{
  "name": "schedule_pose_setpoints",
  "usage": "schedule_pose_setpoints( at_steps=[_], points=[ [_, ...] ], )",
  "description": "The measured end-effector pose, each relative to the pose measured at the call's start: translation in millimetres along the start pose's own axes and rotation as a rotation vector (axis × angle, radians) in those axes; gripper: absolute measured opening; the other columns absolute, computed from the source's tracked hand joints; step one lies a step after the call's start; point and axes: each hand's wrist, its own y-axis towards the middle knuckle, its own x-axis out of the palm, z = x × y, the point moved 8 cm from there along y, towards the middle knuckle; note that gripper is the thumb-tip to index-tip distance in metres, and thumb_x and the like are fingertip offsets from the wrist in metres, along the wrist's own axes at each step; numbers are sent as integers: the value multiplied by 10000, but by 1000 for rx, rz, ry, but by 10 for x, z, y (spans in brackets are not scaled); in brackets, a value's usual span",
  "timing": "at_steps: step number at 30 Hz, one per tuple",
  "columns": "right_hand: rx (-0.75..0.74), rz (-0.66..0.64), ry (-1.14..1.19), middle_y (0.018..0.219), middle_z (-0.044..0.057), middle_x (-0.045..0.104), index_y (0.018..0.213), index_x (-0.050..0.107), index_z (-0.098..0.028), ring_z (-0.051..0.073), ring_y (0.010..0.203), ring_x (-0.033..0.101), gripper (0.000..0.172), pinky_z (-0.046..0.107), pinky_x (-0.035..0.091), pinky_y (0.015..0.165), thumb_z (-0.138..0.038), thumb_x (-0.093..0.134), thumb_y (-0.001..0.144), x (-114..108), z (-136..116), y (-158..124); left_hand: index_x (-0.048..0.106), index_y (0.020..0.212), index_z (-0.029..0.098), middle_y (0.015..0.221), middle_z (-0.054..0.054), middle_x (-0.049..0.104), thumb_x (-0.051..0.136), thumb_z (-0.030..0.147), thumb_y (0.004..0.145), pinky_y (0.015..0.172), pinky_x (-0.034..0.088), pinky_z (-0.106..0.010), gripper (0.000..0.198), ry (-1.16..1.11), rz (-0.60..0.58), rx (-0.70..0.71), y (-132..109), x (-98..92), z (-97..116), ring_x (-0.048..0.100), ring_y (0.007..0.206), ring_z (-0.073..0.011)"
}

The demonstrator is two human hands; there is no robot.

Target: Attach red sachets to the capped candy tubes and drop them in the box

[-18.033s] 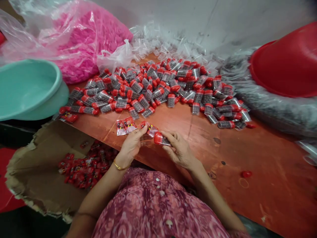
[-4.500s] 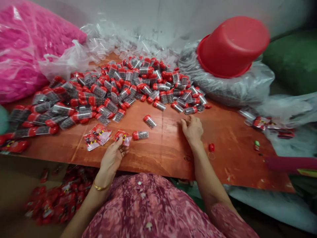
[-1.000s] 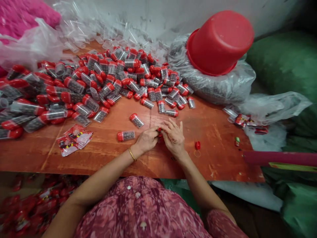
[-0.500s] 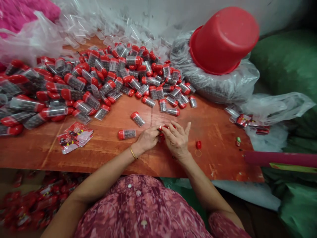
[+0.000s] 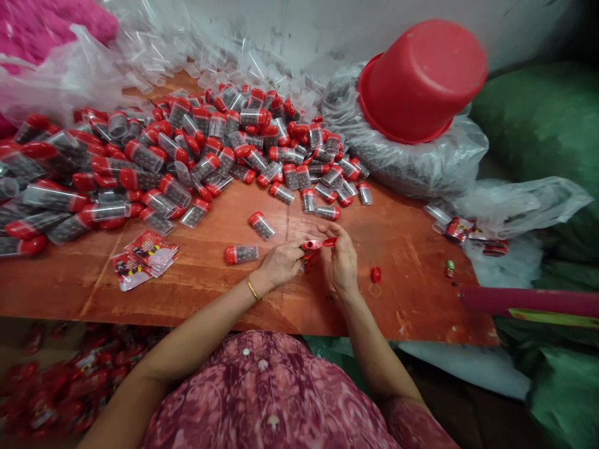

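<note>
My left hand (image 5: 281,263), with a gold bangle (image 5: 253,289) at its wrist, is closed on a small red plastic piece (image 5: 311,245) with an opening in its top. Much of that piece is hidden behind the fingers. To its right, my right hand (image 5: 344,265) pinches a thin red plastic part (image 5: 330,241) between thumb and fingertips. Whether the two red parts are joined I cannot tell. Two clear tubes with red caps and dark beads lie just beyond my left hand: one capped tube (image 5: 241,254) on its side, another capped tube (image 5: 261,226) farther off.
A large heap of bead-filled tubes (image 5: 206,156) covers the back left. Printed cards (image 5: 145,259) lie left. A red bucket (image 5: 423,81) sits upside down on a plastic bag (image 5: 421,165). Right of my hands are a red cap (image 5: 375,274) and a rubber band (image 5: 375,289).
My right hand's fingers have drawn back from over the red piece and turned upright, so its opening and the thin red part now show. My left hand stays almost in place.
</note>
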Motion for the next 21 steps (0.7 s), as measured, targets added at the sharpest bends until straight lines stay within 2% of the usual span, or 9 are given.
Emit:
schedule_pose_setpoints(
  at_steps=[1,3,6,8,13,15,21],
  points=[
    [-33,-37,11,1136,89,639,1166,554,-212,208,1106,573,506,410,439,957,-551,299,890,83,-86,19,664,903,131,1009,-90,669,468,14,762,829,514,-277,269,7,-1,4,-1,4,-1,632,935,-164],
    [-34,-195,-42,1088,79,667,1084,626,-213,220,1085,588,565,393,455,938,-607,280,873,271,-209,69,666,898,115,963,-96,673,471,38,777,810,523,-284,241,30,-13,17,-3,24,-3,639,897,-170],
    [112,-447,-175,977,91,708,984,687,-181,241,965,645,637,387,504,851,-658,289,844,466,-192,156,671,834,96,860,-105,675,479,81,803,778,534,-297,195,79,-33,31,-4,64,-18,643,851,-187],
    [150,-494,-283,989,100,709,1036,671,-168,244,949,653,628,397,504,850,-643,305,848,492,-167,250,668,819,105,878,-106,672,469,106,824,794,531,-304,199,90,-31,40,0,76,-26,639,863,-185],
    [-72,-664,-667,1260,111,587,1215,563,-169,235,1197,514,534,417,366,1031,-513,295,906,664,-201,341,660,827,116,947,-108,665,464,115,827,836,520,-311,196,75,-47,40,8,101,-40,626,916,-187],
    [-145,-693,-773,1306,113,548,1263,515,-169,235,1245,464,513,441,332,1052,-468,267,926,696,-202,320,659,851,117,954,-112,663,467,100,811,844,519,-328,198,62,-62,24,2,117,-48,622,927,-198],
    [-233,-615,-1097,1383,115,468,1334,431,-196,300,1307,356,466,609,178,1058,-397,285,939,693,-194,288,650,953,93,970,-138,666,485,55,740,859,516,-354,272,10,-80,-22,-3,161,-65,621,939,-228]
  ],
)
